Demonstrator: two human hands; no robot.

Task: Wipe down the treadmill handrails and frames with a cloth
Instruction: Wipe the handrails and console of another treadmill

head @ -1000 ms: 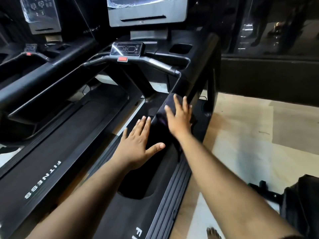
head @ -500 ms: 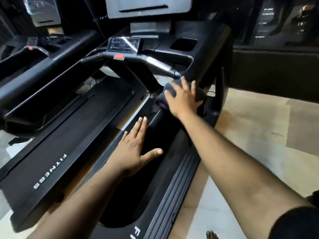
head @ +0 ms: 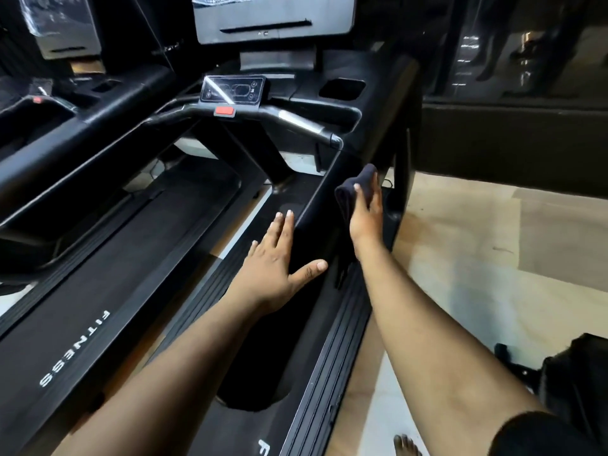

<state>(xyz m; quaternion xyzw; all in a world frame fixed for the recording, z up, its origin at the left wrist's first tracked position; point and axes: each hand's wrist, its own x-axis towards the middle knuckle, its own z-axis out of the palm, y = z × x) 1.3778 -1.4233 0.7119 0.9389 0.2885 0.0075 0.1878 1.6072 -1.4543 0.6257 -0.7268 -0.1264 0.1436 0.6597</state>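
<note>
- Risk: cloth (head: pixel 357 189) is only loosely bunched under the fingers, w/ a tail hanging low; could snag on the side rail (head: pixel 332 366) or slip out mid-wipe.
- Risk: left hand (head: pixel 279 264) bears weight on the slick handrail (head: pixel 316 205); a slide could tip the person fwd.
- Right hand (head: pixel 367 215): arm stretched out, palm on the handrail's outer face, fingers grasping the cloth against it.
- Left hand: flat, fingers straight, thumb splayed, holding nothing, resting on the handrail top.
</note>
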